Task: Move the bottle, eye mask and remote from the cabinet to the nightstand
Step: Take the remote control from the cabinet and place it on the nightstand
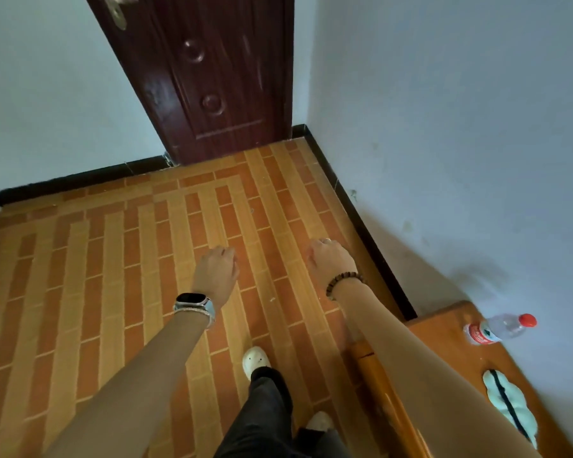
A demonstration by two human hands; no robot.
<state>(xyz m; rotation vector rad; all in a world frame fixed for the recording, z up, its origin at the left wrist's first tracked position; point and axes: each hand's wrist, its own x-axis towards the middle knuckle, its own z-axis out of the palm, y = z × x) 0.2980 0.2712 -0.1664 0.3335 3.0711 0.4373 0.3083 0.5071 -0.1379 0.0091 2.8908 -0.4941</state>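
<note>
This is a room in a home, most likely a bedroom. A dark panelled door (212, 77) with a metal handle sits in pale painted walls (444, 127) edged with black skirting (80, 180), above a brick-pattern tiled floor (113, 259). A low wooden unit (444, 335) against the wall carries a bottle (500, 328) and an eye mask (506, 404), and the person wears soft white slippers (255, 360).

Colours, referenced to the orange-brown wooden top (444, 345)
On it: clear bottle (500, 328), red cap; pale eye mask (516, 408), black strap. Beside it: orange-tan brick-pattern floor (146, 259).
</note>
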